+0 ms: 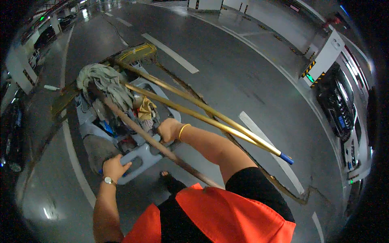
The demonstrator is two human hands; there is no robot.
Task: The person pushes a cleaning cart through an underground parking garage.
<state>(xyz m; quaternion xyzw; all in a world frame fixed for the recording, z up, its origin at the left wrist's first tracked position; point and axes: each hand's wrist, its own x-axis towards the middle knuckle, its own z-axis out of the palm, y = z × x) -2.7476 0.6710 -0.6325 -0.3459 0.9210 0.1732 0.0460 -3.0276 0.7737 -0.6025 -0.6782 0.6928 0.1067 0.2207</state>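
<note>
A grey plastic cleaning cart [147,153] stands before me at left centre. My left hand [114,167] is closed on the near left end of its handle, beside a grey-brown cloth [98,148]. On the handle's right end, my right hand [168,130] is also closed. A string mop with a grey-green head [101,79] lies on the cart, its brown shaft [161,148] slanting back towards my body. Two yellow poles [194,114] stick out over my right forearm. A yellow glove or cloth [147,109] and other items fill the cart, and a wide yellow-bound broom head [136,53] sits at its front.
This is an indoor car park with a grey floor and white lane lines [170,53]. A dark car [335,101] is parked at right beside a striped pillar [323,57]. Another pillar [21,66] and dark car [13,130] stand at left. A floor crack [197,95] passes right of the cart.
</note>
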